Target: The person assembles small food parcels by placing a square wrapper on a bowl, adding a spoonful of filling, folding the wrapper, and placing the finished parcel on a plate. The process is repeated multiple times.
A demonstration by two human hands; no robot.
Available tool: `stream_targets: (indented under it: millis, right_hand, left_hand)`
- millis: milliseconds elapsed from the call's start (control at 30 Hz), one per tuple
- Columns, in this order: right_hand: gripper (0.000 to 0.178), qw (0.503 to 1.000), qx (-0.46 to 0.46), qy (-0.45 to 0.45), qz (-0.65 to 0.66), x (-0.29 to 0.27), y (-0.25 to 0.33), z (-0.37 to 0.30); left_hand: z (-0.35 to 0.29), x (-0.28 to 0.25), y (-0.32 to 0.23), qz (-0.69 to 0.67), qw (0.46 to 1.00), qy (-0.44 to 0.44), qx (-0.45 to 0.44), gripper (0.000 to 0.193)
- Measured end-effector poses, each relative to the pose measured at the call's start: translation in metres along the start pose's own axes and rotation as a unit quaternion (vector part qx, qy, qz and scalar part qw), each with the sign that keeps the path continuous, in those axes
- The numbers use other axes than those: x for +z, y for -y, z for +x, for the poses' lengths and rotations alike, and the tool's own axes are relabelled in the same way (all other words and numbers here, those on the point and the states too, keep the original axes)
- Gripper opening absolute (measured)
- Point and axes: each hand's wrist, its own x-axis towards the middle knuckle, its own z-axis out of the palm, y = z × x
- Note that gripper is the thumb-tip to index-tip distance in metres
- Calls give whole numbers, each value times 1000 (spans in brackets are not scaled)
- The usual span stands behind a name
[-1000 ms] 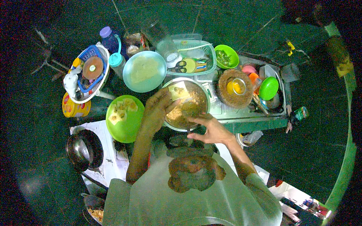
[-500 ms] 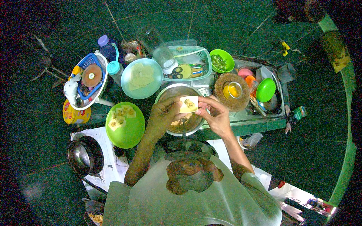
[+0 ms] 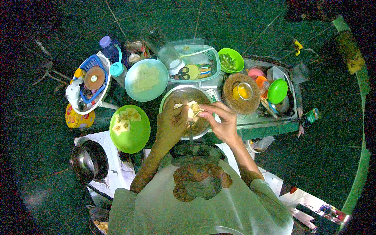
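Note:
Over a round metal bowl (image 3: pixel 203 92), my left hand (image 3: pixel 171 122) and my right hand (image 3: pixel 224 122) pinch a pale dumpling wrapper (image 3: pixel 193 109) by its edges. A dab of filling sits in its middle, and its sides curl up. Below it the bowl contains more filling, with a spoon handle (image 3: pixel 191 131) leaning toward me; my fingers hide part of this. To the left, a lime green plate (image 3: pixel 131 141) carries several filled dumplings (image 3: pixel 124 124). Flat square wrappers (image 3: pixel 147 80) are stacked on a light blue plate (image 3: pixel 133 93) beyond it.
A glass of yellow liquid (image 3: pixel 243 92) stands on a brown round mat (image 3: pixel 232 103) at right. Behind are a green bowl of chopped greens (image 3: pixel 231 60) and a basket (image 3: pixel 214 64) with scissors. A crowded dish tray (image 3: pixel 293 111) lies far right. Dark pan (image 3: pixel 84 161), lower left.
The wrapper was held flat and square; now its edges are bent up around the filling. My hands have drawn slightly closer together.

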Motion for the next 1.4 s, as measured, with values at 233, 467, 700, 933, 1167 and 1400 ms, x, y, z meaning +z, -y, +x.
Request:
stream_targets:
  millis: [233, 467, 700, 933, 1167, 1400]
  right_hand:
    - [21, 997, 66, -14, 40, 1, -6, -1]
    - [21, 988, 115, -10, 101, 3, -6, -2]
    - [21, 995, 77, 7, 68, 0, 1, 0]
    - [21, 997, 51, 21, 45, -2, 0, -1]
    - [21, 998, -41, 32, -32, -6, 4, 2]
    - [21, 995, -78, 46, -44, -6, 12, 6]
  left_hand:
    - [-2, -20, 21, -48, 982, 142, 114, 46]
    - [-4, -19, 14, -94, 982, 129, 97, 48]
    - [-3, -8, 29, -122, 991, 6, 45, 33]
    - [-7, -7, 23, -56, 995, -55, 56, 13]
    - [-9, -6, 21, -44, 992, -61, 103, 13]
    - [-10, -7, 20, 53, 985, -78, 143, 10]
